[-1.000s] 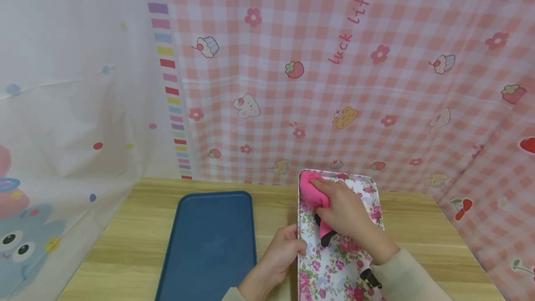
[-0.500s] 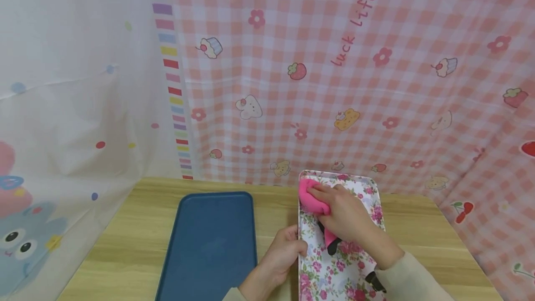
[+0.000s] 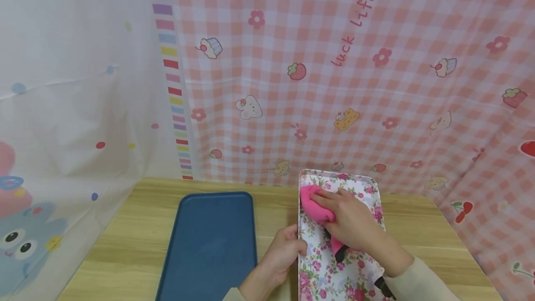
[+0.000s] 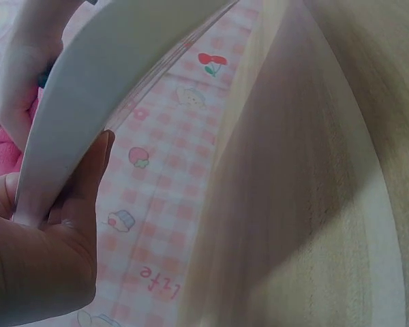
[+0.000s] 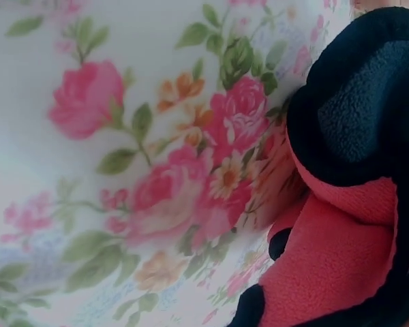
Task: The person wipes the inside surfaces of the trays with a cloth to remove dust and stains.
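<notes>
My left hand (image 3: 281,254) grips the left rim of a white tray (image 3: 330,287) printed with pink roses. In the left wrist view its thumb and fingers pinch the tray's edge, and the tray's side (image 4: 75,102) stands raised above the wooden table. My right hand (image 3: 353,219) holds a bunched pink cloth (image 3: 315,206) with black edging against the tray's upper left part. A tail of the cloth hangs down below the palm. The right wrist view shows the cloth's folds (image 5: 341,252) close beside the flowered surface.
A dark blue tray (image 3: 211,245) lies on the wooden table (image 3: 113,245) to the left. A pink checked curtain (image 3: 271,106) hangs behind the table, and a white curtain (image 3: 75,106) covers the left side.
My right hand has slid the pink cloth down and slightly right along the flowered tray, from its upper left corner. The left hand keeps its grip on the rim.
</notes>
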A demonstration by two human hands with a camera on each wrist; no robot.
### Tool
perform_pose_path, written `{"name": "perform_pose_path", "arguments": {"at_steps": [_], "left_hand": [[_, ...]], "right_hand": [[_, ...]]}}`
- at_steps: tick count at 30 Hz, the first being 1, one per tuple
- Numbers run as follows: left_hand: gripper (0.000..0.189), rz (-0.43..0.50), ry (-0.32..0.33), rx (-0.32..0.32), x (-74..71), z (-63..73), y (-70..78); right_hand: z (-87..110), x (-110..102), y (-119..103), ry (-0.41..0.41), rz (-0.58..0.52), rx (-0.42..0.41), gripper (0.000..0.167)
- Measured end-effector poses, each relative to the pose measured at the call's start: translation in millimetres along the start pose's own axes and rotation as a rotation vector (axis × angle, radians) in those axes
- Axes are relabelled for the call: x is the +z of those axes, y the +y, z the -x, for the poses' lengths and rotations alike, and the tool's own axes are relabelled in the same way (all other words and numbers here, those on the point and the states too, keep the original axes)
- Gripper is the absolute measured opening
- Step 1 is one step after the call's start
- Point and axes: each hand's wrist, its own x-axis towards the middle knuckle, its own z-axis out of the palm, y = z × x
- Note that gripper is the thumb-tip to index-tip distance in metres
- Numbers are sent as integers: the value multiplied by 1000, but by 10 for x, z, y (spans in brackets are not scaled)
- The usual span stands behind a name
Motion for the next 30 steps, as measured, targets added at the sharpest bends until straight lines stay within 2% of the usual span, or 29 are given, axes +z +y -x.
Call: {"name": "perform_pose_path", "arguments": {"at_steps": [15,22,30], "left_hand": [[62,3,39,3,-2,7,2],[62,2,47,-11,-5,3,8],[61,-11,57,-12,-16,-1,2]], "right_hand": [[178,-64,286,2,-3,152,62],[266,-135,385,-29,-66,234,64],[336,-163,433,4,-92,309,63]]}}
